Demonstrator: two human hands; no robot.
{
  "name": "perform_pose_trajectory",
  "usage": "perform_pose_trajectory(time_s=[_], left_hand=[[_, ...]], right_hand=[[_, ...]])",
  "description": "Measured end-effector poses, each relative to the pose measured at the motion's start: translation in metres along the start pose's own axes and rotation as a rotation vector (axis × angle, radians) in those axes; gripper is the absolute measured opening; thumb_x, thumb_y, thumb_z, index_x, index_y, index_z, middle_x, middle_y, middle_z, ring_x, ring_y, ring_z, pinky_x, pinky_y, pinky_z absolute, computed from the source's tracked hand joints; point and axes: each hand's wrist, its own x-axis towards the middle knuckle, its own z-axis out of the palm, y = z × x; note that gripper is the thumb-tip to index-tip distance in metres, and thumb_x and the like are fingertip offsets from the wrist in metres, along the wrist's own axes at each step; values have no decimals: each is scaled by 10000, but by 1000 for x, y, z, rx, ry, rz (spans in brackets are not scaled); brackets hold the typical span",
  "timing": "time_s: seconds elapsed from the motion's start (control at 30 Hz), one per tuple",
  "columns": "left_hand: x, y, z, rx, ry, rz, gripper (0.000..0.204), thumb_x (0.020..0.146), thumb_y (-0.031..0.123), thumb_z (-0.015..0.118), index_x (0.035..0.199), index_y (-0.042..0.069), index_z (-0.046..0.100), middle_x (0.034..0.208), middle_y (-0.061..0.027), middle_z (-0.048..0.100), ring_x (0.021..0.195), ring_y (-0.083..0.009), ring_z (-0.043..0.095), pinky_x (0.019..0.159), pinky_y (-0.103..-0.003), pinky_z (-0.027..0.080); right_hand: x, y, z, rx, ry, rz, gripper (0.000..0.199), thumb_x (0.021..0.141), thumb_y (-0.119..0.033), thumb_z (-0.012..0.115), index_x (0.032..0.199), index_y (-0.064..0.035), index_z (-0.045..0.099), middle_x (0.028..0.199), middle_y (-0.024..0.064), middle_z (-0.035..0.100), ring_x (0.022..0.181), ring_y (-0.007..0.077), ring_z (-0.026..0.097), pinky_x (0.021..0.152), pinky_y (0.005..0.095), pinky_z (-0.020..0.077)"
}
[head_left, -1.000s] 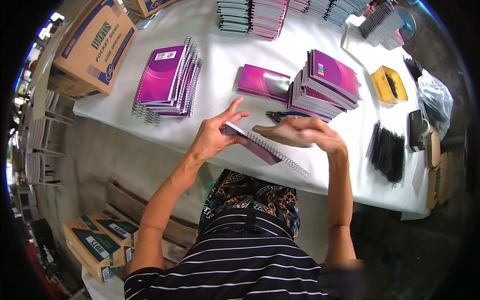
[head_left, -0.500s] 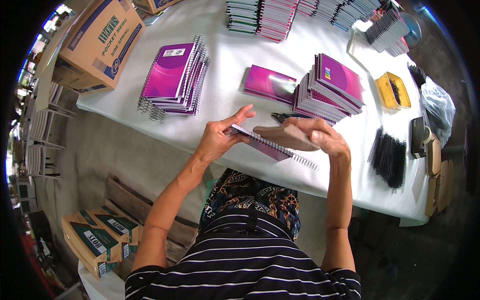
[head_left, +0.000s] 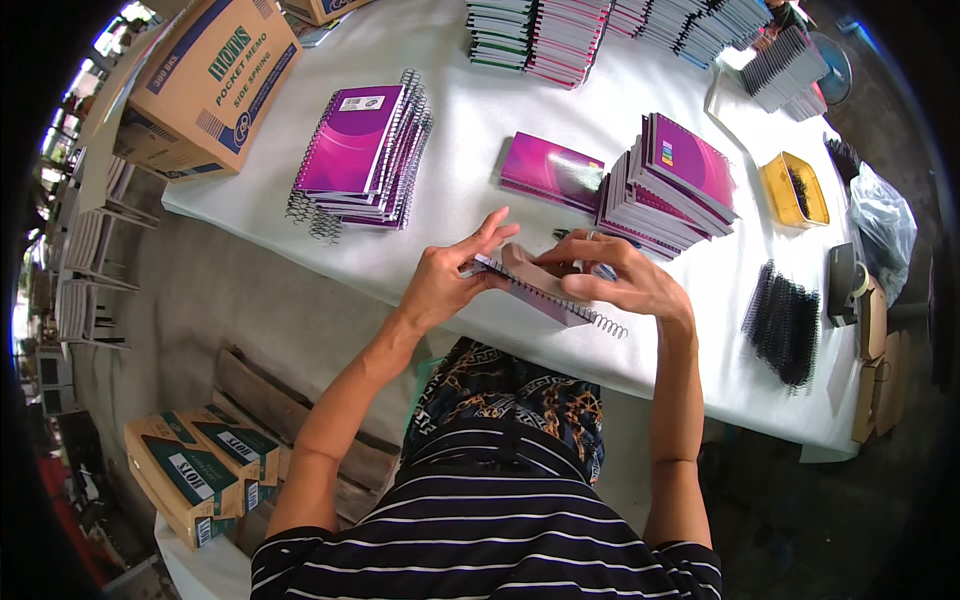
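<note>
My left hand grips a purple notebook at its left end, thumb and forefinger pointing up and away. A dark wire coil runs along the notebook's upper edge, and its loose end sticks out past the right end. At that edge is a curved, flat brown pad, held in my right hand with the thumb on the near side. Some of the right fingers are hidden behind it. Pliers with a blue handle lie on the table, partly covered by this hand.
Coiled purple notebooks are stacked at left. Purple books stand piled beyond my right hand, beside a flat pair. Black coils and a yellow tray lie at right. A large carton stands far left.
The brown pad has moved left and tipped more upright along the coil. My right hand has shifted left with it. Less of the coil sticks out past the notebook.
</note>
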Motion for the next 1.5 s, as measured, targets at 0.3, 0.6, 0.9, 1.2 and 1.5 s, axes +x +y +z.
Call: perform_pose_trajectory(time_s=[0.3, 0.6, 0.9, 1.2, 1.5], left_hand=[[4, -3, -16, -280, -234, -30, 717, 788, 57, 760, 1441, 156, 480, 1357, -64, 604, 1293, -215, 536, 1040, -347, 508], [6, -16, -21, -215, -302, 33, 450, 838, 304, 724, 1244, 115, 674, 1328, -48, 629, 1351, -253, 484, 1133, -404, 394], [1, 29, -17, 500, 144, 276, 540, 857, 393, 683, 1329, 140, 615, 1276, -21, 664, 1193, -340, 611, 1031, -419, 484], [-19, -2, 30, 968, 259, 246, 607, 895, 337, 669, 1446, 151, 496, 1377, -45, 598, 1319, -357, 506, 1026, -494, 452], [-19, 4, 27, 913, 293, 223, 636, 880, 305, 698, 1453, 142, 477, 1369, -74, 601, 1293, -378, 524, 1011, -514, 453]], right_hand=[[-63, -1, -25, -190, 184, 203, 628, 870, -559, 649, 1172, -11, 698, 999, 155, 642, 884, 266, 642, 749, 396, 516], [-114, 7, -16, -824, 670, 322, 256, 842, -156, 742, 1082, -66, 722, 1091, 109, 651, 1110, 285, 574, 953, 399, 421], [-34, 56, 60, -929, 567, 125, 467, 901, -153, 664, 1354, -160, 552, 1335, 116, 510, 1261, 293, 485, 1078, 507, 316], [-53, 32, 81, -702, 561, 141, 452, 864, -169, 687, 1298, -129, 571, 1068, 128, 566, 968, 299, 531, 866, 451, 414], [-42, -6, 101, -475, 639, -76, 386, 828, -178, 737, 1192, -97, 640, 1046, 101, 575, 924, 266, 575, 783, 389, 453]])
